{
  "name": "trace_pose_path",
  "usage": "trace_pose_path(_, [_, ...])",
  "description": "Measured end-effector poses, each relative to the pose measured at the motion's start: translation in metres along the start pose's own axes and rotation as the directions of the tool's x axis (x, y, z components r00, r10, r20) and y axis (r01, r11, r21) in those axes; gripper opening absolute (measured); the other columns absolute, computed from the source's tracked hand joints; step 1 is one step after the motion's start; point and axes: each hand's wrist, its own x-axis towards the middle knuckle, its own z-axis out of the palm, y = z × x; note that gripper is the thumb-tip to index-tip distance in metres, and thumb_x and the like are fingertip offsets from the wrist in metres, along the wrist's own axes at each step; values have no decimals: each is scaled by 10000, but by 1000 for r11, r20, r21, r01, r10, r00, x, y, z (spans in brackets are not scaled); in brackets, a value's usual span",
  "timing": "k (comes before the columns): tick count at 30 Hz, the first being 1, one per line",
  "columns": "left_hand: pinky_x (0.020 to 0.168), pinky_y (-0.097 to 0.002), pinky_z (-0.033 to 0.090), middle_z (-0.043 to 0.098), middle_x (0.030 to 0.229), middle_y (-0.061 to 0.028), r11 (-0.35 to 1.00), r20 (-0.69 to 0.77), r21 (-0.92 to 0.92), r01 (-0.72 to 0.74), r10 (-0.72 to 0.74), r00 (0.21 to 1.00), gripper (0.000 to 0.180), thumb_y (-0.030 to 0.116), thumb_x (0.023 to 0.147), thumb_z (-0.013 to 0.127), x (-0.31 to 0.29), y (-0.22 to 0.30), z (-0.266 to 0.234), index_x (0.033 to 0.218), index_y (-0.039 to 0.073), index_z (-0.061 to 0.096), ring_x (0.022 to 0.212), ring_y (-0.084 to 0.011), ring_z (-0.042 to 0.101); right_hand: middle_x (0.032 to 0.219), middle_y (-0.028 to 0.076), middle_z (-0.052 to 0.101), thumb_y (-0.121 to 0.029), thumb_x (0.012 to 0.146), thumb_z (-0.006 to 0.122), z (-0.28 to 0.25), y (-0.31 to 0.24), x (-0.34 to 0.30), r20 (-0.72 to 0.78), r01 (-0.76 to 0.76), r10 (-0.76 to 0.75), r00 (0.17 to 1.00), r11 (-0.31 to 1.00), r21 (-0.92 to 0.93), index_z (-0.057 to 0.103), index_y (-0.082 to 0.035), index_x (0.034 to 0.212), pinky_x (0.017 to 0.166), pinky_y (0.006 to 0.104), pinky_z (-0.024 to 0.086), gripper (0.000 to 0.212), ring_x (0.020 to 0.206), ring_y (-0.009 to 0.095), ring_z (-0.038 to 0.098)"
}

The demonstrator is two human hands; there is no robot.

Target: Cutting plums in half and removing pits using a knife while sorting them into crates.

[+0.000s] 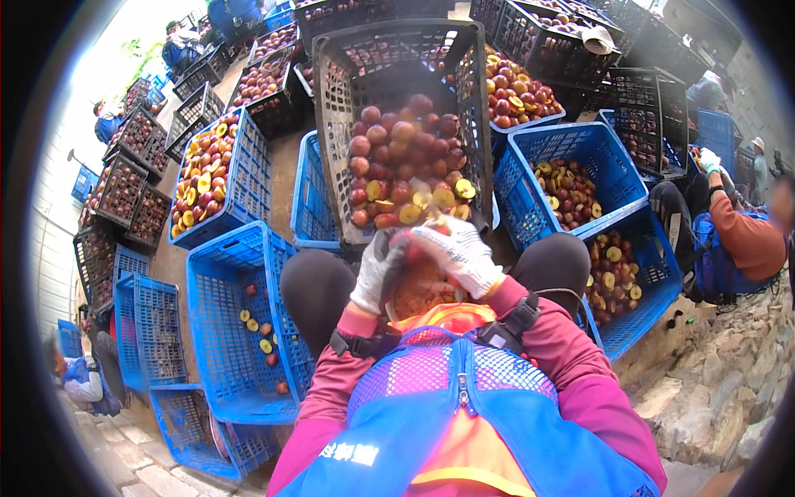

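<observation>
My hands are together in front of my lap, both in whitish knit gloves. My left hand (377,267) has its fingers closed round a reddish plum, blurred by motion. Pressed close against it, my right hand (461,255) has bent fingers; what they hold is smeared and cannot be made out. Below them, between my knees, sits a round container (426,291) of small orange-brown bits. Just beyond my hands a black crate (331,132) tilts toward me, with whole red plums (397,153) and several cut yellow halves (421,200) at its near end.
At left stand a blue crate (258,195) heaped with cut plums and a blue crate (203,331) holding few pieces. Blue crates (571,137) of cut plums stand at right. Another person (741,240) sits far right beside rough stones (712,398). Stacked black crates (638,108) stand behind.
</observation>
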Motion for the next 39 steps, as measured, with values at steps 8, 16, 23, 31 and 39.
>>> trace_pose_path(8, [995, -378, 558, 736, 1244, -168, 810, 51, 404, -425, 444, 895, 357, 267, 1112, 651, 12, -76, -1, 1380, 32, 663, 1121, -275, 711, 965, 123, 813, -337, 1097, 731, 45, -13, 13, 75, -555, 578, 812, 727, 404, 781, 0, 1206, 832, 351, 584, 357, 896, 214, 764])
trace_pose_path(16, [762, -324, 605, 714, 1082, -8, 995, -114, 96, 7, 4, 993, 297, 384, 1163, 558, 33, -119, 1, 1263, 151, 711, 910, -122, 695, 955, 177, 751, -408, 1020, 756, 93, 39, 17, -176, -301, 267, 948, 929, -213, 762, -120, 1015, 712, 481, 586, 288, 806, 387, 737])
trace_pose_path(23, [854, -345, 573, 687, 1017, -36, 991, 268, -134, -18, 53, 962, 438, 475, 1157, 470, 11, -42, 4, 1195, 95, 685, 953, -195, 685, 858, 180, 736, -544, 1008, 758, 77, 25, 25, -78, -220, 207, 975, 951, -216, 747, -62, 997, 713, 469, 567, 482, 781, 368, 739])
trace_pose_path(31, [455, -314, 295, 363, 586, 54, 858, 245, -427, 286, -194, 950, 542, 624, 1152, 360, 13, -19, -6, 942, 168, 566, 461, -127, 348, 1301, 123, 711, -372, 1162, 572, 25, 60, 13, -100, -180, 220, 970, 935, 307, 658, -18, 1465, 1100, 369, 498, 474, 1212, 225, 656])
trace_pose_path(39, [463, -303, 366, 438, 588, 50, 689, 46, -644, 333, -400, 916, 521, 659, 1127, 495, 14, 33, -13, 912, 189, 561, 459, -121, 416, 1206, 124, 762, -167, 1091, 610, -5, 106, 29, -147, 54, -96, 984, 962, -268, 592, -20, 1530, 995, 432, 561, 464, 1086, 300, 723])
